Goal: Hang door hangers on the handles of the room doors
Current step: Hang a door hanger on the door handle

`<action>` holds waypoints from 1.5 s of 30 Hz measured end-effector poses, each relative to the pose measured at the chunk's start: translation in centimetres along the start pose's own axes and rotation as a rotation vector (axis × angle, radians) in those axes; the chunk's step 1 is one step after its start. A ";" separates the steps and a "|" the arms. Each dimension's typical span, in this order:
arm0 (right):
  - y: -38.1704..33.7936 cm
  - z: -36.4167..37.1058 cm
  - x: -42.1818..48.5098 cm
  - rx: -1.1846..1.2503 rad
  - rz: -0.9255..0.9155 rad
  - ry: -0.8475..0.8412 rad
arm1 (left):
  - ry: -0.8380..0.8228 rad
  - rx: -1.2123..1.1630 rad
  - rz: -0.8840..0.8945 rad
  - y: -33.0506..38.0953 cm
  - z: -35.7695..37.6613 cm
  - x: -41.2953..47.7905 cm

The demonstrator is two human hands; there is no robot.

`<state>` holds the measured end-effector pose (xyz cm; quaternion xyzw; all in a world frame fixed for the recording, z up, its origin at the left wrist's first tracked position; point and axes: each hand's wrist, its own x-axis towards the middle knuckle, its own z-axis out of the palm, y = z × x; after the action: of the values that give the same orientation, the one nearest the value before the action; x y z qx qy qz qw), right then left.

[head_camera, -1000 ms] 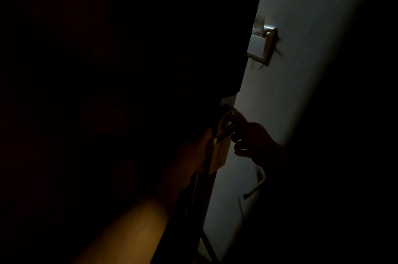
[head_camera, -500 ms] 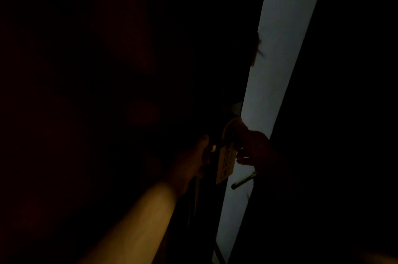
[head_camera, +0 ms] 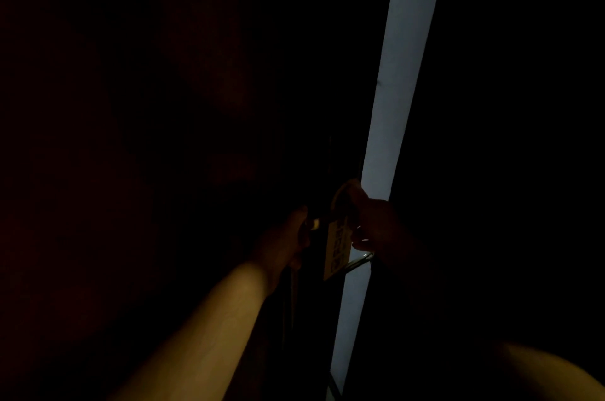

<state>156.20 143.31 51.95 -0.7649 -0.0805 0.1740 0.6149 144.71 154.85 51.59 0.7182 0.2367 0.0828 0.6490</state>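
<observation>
Very dark scene, pale door hanger at the door edge beside a bright strip of wall, left hand just left of it, grip unclear, right hand pinching its looped top, metal lever just below.

Since a second ago the lit strip of wall right of centre has narrowed to a thin band, the wall switch has gone behind the dark edge, and a forearm has come into the lower right corner.
</observation>
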 end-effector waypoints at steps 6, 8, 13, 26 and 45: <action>0.8 -0.6 0.3 -0.014 -0.013 -0.058 | 0.012 -0.029 -0.001 -0.4 0.3 -0.3; 0.9 -0.7 0.5 0.062 0.015 -0.054 | 0.012 -0.053 -0.012 -0.4 0.4 -0.5; 1.4 -0.9 0.5 0.119 0.002 -0.047 | 0.064 -0.089 -0.019 -0.6 1.1 -0.5; 1.6 -1.3 -0.5 0.128 -0.038 -0.075 | 0.104 -0.128 -0.054 -0.8 1.2 -1.0; 1.5 -1.3 -2.8 0.322 0.078 -0.024 | -0.021 -0.109 -0.060 -0.7 0.7 -2.7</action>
<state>153.91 140.87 51.22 -0.6567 -0.0292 0.2174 0.7215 142.51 153.05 51.27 0.6752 0.2464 0.0683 0.6919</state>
